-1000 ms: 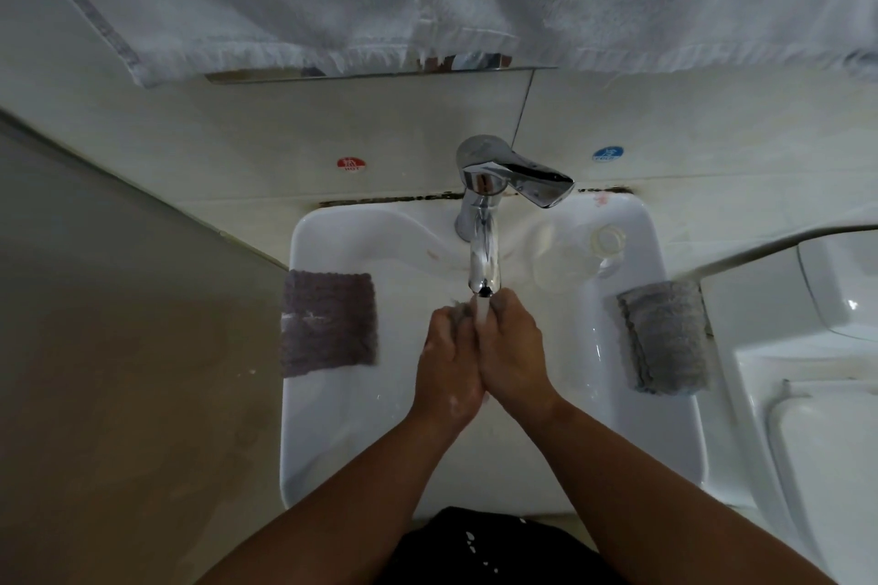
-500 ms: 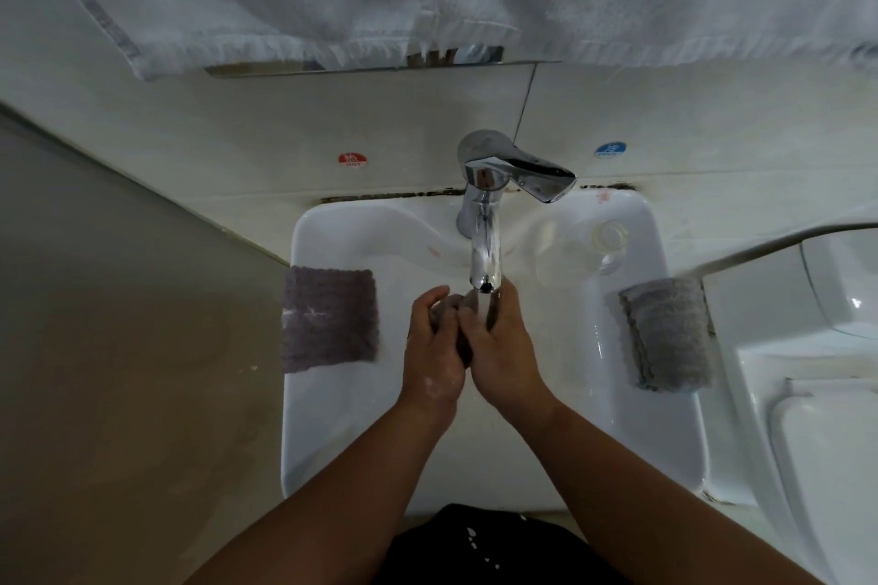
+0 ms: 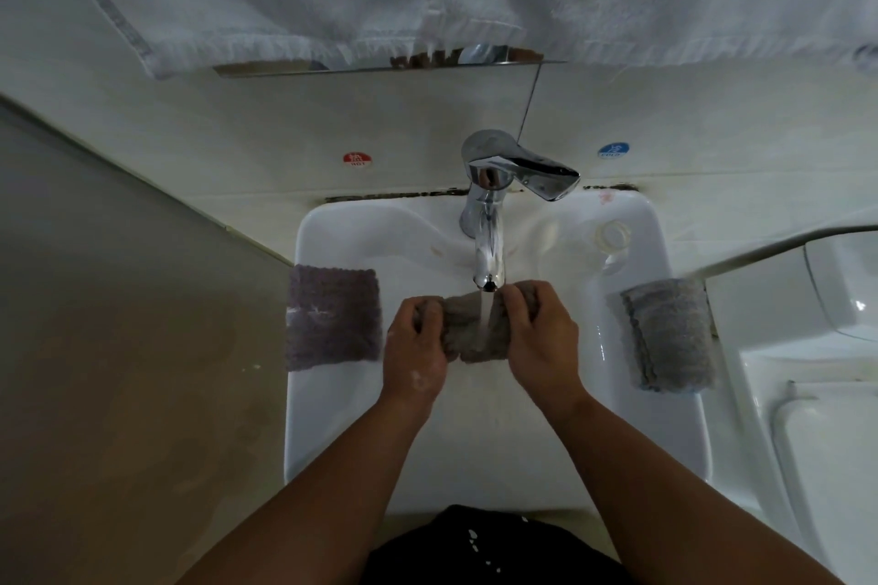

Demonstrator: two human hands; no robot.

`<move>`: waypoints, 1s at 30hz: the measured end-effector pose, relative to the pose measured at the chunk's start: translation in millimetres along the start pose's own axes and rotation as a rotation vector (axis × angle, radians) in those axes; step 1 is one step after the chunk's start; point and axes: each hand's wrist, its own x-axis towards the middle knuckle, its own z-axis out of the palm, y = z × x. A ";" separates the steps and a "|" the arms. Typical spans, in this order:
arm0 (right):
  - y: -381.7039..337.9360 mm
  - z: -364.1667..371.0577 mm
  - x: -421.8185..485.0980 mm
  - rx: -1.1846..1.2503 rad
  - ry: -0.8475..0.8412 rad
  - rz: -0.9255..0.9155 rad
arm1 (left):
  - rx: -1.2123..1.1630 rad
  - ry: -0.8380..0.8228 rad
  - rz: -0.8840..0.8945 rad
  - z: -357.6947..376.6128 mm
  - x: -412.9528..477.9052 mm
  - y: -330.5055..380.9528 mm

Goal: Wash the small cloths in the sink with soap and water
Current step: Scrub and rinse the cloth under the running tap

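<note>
A wet grey cloth [image 3: 470, 328] is gripped by the left hand [image 3: 415, 354] and right hand [image 3: 539, 340], stretched under the faucet [image 3: 489, 242] stream over the white sink [image 3: 342, 442].

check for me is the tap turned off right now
No, water runs from the faucet onto the grey cloth stretched between the left hand and right hand.

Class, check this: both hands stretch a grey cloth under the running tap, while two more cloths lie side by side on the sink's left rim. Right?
Not quite. In the head view one spare cloth lies on the sink's left rim, the other cloth on its right rim. The rest holds.
</note>
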 end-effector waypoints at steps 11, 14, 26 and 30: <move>20.0 -4.7 -0.1 0.087 -0.017 0.284 | 0.119 -0.023 0.007 -8.7 -1.8 -12.8; 4.9 -0.5 -8.2 0.338 -0.046 0.418 | -0.023 -0.114 -0.084 3.0 -12.0 -5.7; -15.5 14.2 -15.6 0.207 -0.086 0.197 | -0.051 -0.181 0.058 30.3 -30.0 17.3; -15.3 21.3 -32.5 0.198 -0.112 -0.032 | -0.103 -0.106 0.045 26.8 -20.8 19.0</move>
